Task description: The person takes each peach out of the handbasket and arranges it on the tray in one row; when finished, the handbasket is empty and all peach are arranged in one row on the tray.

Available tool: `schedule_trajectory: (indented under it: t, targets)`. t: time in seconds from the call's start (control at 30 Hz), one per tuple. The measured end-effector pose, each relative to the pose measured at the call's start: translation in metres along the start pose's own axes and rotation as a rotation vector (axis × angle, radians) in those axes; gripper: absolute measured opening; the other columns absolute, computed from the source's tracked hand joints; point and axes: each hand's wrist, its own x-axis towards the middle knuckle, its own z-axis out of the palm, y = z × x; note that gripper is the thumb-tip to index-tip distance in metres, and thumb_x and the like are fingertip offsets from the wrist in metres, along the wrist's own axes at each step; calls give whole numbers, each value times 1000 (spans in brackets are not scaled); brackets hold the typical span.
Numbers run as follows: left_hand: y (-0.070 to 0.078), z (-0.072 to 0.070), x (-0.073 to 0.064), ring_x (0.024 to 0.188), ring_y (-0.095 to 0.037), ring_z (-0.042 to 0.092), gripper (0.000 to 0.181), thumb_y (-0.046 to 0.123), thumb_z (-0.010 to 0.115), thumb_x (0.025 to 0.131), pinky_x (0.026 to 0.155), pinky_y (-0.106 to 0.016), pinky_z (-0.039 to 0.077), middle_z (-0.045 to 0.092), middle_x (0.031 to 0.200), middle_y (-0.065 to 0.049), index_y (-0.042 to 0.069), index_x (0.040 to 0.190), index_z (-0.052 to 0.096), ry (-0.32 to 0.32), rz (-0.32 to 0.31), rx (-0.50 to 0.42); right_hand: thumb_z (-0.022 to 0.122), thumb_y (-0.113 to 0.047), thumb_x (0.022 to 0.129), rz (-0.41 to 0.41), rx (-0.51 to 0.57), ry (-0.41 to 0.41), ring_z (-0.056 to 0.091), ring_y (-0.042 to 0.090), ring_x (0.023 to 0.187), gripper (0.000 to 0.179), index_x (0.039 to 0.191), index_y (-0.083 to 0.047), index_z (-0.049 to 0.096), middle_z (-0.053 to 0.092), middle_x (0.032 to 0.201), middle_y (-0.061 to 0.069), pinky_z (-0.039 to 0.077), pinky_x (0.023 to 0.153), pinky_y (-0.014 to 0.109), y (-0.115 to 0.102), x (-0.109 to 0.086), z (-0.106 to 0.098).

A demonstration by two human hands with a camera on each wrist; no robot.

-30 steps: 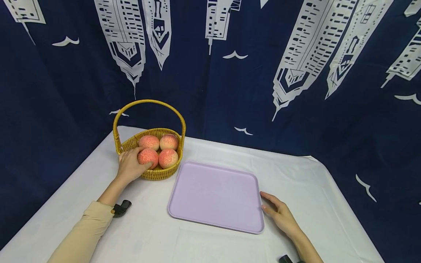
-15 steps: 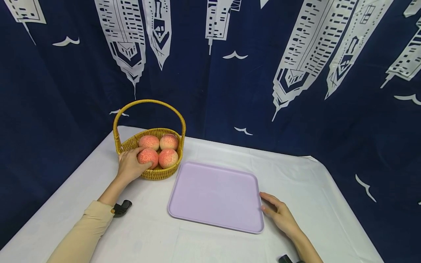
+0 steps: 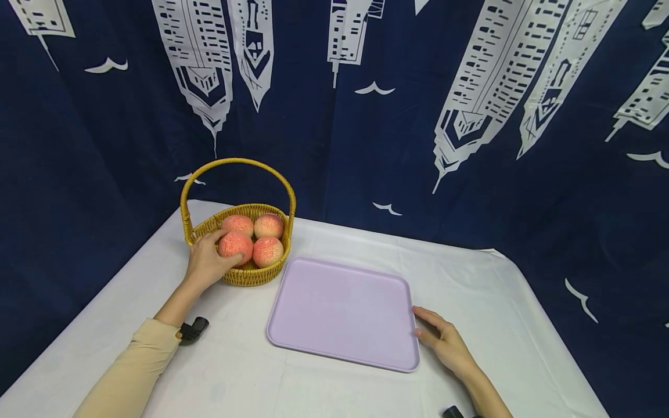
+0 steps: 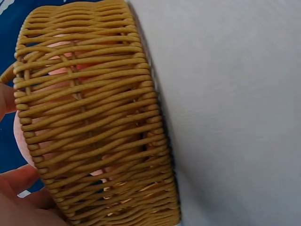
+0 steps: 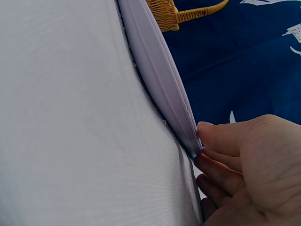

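Note:
At the front left of a yellow wicker basket (image 3: 251, 277), my left hand (image 3: 204, 260) grips a pinkish-red peach (image 3: 235, 247), thumb on its near side and fingers around its far side. The peach sits slightly higher than the others. In the left wrist view the basket's woven side (image 4: 99, 117) covers most of the peach, and part of the fingers (image 4: 19, 181) shows at the rim. My right hand (image 3: 446, 345) lies at the right edge of a lilac tray (image 3: 345, 313); its spread fingertips and thumb touch the rim, as the right wrist view shows with the thumb (image 5: 221, 136).
Three more peaches rest in the basket, one of them a paler peach (image 3: 268, 252) at the front right. The tall basket handle (image 3: 237, 161) arches over them. A white cloth (image 3: 219, 371) covers the table, and a dark blue patterned curtain (image 3: 334, 145) hangs behind.
The peach in my left hand has risen slightly within the basket, with the hand barely shifting. My right hand and the tray stay in place.

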Motion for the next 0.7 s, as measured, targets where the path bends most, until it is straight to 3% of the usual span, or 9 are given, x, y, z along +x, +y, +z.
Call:
schedule_trajectory:
  t: [0.47,0.7]
  targets:
    - [22,-10,-5,130,-48,39,72,18,77,77,103,-65,31,47,144,-27,-5,139,48,23,-16,-83,67,-15,91,-7,-3,9,39,41,138,47,135,0,56,53,141,20,20,97,-2,1,-1,-1]
    - [45,-11,-14,125,-47,44,71,22,80,74,99,-63,36,52,138,-28,-3,135,53,15,-6,-88,67,-15,90,-7,-3,5,39,40,138,48,135,0,56,53,141,20,20,97,-2,2,0,-1]
